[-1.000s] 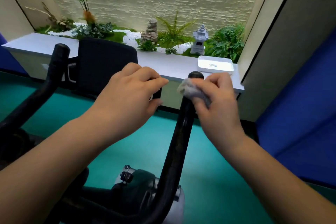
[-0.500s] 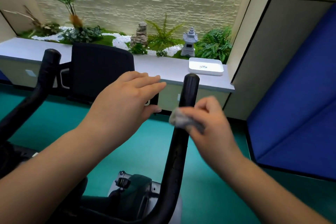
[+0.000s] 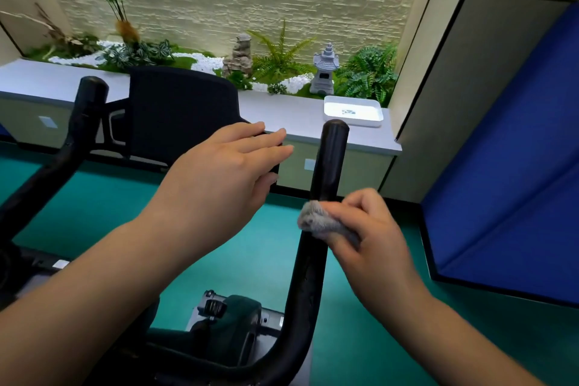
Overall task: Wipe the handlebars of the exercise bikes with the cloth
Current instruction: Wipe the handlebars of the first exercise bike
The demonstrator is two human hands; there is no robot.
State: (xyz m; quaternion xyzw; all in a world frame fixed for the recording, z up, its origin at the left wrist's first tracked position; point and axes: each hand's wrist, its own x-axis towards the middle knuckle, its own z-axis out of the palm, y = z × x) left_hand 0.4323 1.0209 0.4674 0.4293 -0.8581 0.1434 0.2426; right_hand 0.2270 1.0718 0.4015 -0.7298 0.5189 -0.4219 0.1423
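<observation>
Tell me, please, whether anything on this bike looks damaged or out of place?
Nothing stands out: the right handlebar looks intact, the right hand presses the cloth on it, and the left hand hovers open.

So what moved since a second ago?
The right hand, still gripping the grey cloth, slid down the right handlebar from its tip toward the middle. The left hand uncurled its fingers, hovering flat. The left handlebar stayed untouched.
</observation>
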